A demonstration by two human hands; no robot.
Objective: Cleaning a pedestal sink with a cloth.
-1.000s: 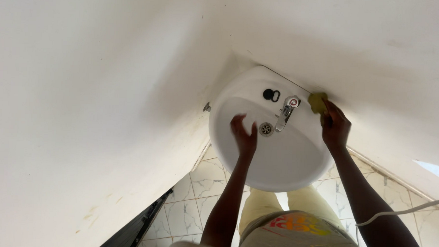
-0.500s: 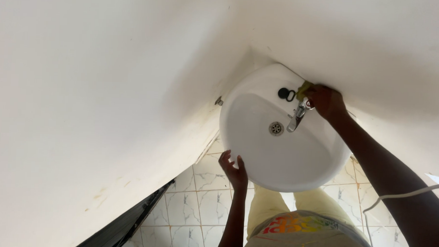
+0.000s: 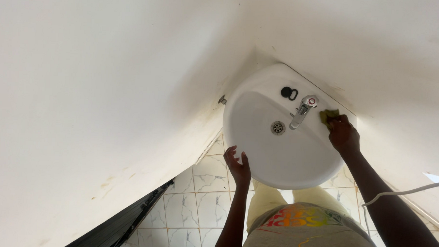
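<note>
A white round washbasin (image 3: 257, 154) hangs in the corner of two white walls. My right hand (image 3: 343, 135) presses a small yellow-green cloth (image 3: 329, 114) on the basin's right rim, just right of the chrome tap (image 3: 302, 111). My left hand (image 3: 237, 165) hovers at the basin's front left edge with fingers spread, holding nothing. A metal drain (image 3: 277, 127) sits in the bowl. A black plug (image 3: 288, 93) lies on the back ledge.
White walls (image 3: 109, 85) close in on both sides of the basin. Pale marbled floor tiles (image 3: 192, 205) lie below. A dark frame edge (image 3: 123, 222) runs at lower left. A white cable (image 3: 402, 193) crosses my right arm.
My right hand slid the cloth from behind the tap down to the right rim. My left hand stayed at the basin's front edge after leaving the bowl.
</note>
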